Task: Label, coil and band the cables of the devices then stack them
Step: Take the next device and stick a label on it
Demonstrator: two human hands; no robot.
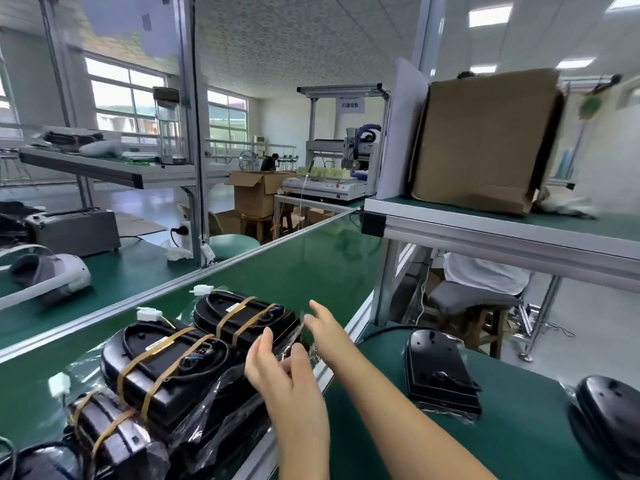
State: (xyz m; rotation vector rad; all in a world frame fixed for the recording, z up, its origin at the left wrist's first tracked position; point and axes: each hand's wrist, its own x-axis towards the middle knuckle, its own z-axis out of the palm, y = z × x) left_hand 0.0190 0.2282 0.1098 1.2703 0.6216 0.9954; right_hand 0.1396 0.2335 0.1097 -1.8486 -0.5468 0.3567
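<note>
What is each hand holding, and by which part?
Cannot be told: left hand and right hand are at the clear plastic wrap beside the far banded device, but blurred.

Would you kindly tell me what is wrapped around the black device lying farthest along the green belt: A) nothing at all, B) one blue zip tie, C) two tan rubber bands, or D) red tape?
C: two tan rubber bands cross the far black device side by side, with its white connector sticking out beyond its far end.
</note>
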